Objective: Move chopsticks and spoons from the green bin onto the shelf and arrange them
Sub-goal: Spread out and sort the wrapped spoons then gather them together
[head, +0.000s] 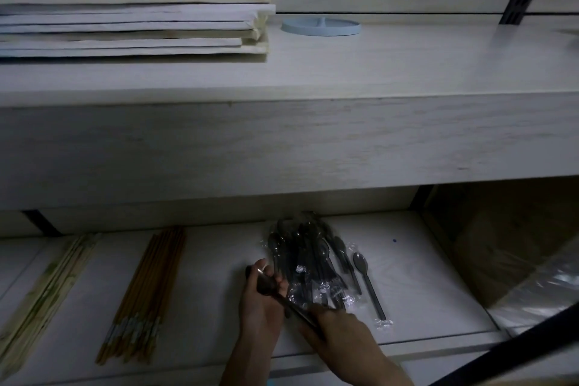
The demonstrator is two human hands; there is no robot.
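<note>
Arranging step. Left grip (264, 301) clasps dark spoon (293, 305) by bowl, right grip (336, 330) by handle, at 7 o'clock of wrapped spoon pile (308, 257). Next, likely: lay it parallel on shelf (423, 279).

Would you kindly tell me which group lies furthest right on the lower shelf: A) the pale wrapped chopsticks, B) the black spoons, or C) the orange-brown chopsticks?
B: the black spoons lie right of the orange-brown chopsticks, with the pale wrapped chopsticks at the far left of the lower shelf.
</note>
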